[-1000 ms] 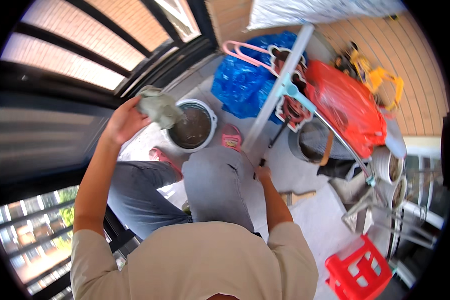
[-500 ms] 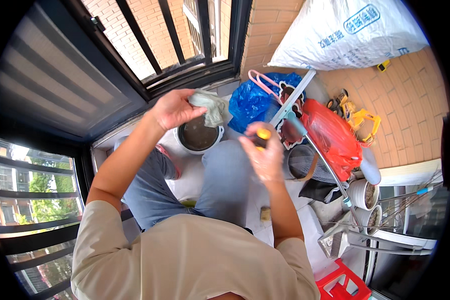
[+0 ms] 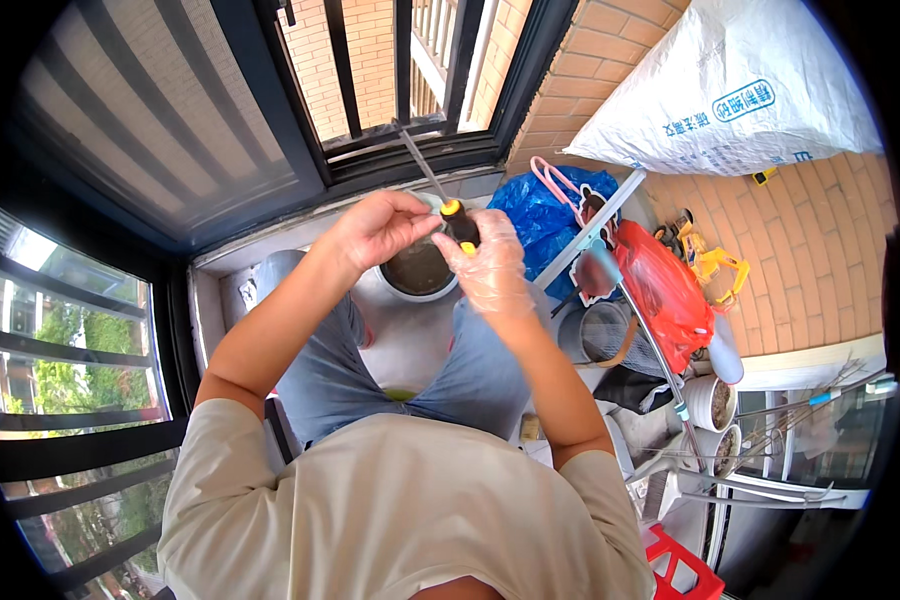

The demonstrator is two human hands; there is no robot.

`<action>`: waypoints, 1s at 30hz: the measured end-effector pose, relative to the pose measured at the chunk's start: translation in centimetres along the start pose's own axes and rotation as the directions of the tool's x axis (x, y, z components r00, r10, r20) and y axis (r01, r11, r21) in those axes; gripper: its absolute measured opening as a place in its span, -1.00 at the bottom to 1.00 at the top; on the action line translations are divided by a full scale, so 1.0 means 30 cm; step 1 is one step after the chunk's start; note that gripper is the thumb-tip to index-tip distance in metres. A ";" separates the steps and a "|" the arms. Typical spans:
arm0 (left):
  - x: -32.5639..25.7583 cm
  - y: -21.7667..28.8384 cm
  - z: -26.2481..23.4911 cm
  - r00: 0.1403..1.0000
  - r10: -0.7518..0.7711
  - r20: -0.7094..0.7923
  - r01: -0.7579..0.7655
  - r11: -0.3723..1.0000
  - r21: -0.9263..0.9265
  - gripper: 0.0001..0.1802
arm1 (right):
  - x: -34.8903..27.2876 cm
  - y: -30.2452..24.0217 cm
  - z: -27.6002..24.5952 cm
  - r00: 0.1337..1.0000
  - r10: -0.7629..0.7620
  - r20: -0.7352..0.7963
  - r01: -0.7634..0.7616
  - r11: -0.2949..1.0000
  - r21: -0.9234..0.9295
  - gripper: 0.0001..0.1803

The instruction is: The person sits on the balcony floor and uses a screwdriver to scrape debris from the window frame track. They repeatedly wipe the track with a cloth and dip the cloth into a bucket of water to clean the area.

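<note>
My right hand (image 3: 492, 268), in a thin clear glove, grips the black and yellow handle of a screwdriver (image 3: 459, 224). Its metal shaft points up and left toward the window. My left hand (image 3: 375, 228) is bare and closes its fingertips on the screwdriver where the shaft meets the handle. Both hands are raised together in front of me, above my knees. Below them, on the floor between my legs, stands a white pot (image 3: 410, 290) filled with dark soil, partly hidden by my hands.
A blue plastic bag (image 3: 540, 215), a red bag (image 3: 665, 290) and a yellow toy (image 3: 708, 262) hang or lie by a metal rack (image 3: 610, 212) on my right. A big white sack (image 3: 740, 90) leans on the brick wall. Small pots (image 3: 712, 402) and a red stool (image 3: 685, 572) are lower right.
My right hand came up from the floor with the screwdriver and met my left hand. The grey-green cloth my left hand held is no longer in sight. My view tilted up toward the window.
</note>
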State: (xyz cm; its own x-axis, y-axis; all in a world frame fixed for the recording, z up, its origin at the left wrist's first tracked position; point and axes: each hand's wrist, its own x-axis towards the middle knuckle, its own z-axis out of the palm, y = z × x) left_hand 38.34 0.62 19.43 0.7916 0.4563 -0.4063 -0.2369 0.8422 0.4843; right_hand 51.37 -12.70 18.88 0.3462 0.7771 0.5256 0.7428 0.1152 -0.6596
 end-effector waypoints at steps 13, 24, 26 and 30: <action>-0.144 0.058 0.011 0.992 0.113 0.055 -0.125 0.864 0.487 -0.39 | 0.122 -0.042 -0.083 0.786 0.414 0.460 -0.619 0.518 0.591 -0.78; -0.146 0.296 -0.179 0.990 0.013 0.139 -0.117 0.621 0.775 -0.58 | 0.299 0.168 -0.179 0.641 0.532 0.553 -0.708 0.132 0.694 -0.71; -0.129 0.328 -0.211 0.992 0.031 0.118 -0.112 0.621 0.776 -0.56 | 0.316 0.225 -0.151 0.619 0.523 0.586 -0.732 0.114 0.671 -0.75; -0.083 0.408 -0.312 0.996 0.057 0.072 -0.092 0.622 0.778 -0.61 | 0.341 0.316 -0.061 0.600 0.544 0.587 -0.732 0.077 0.677 -0.75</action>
State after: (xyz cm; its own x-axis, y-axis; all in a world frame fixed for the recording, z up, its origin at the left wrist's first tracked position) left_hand 28.18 12.48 19.12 0.8156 0.4814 -0.3209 0.2180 0.2581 0.9412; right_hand 63.00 -4.80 19.00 0.2753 0.8920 -0.3584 -0.5838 -0.1411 -0.7995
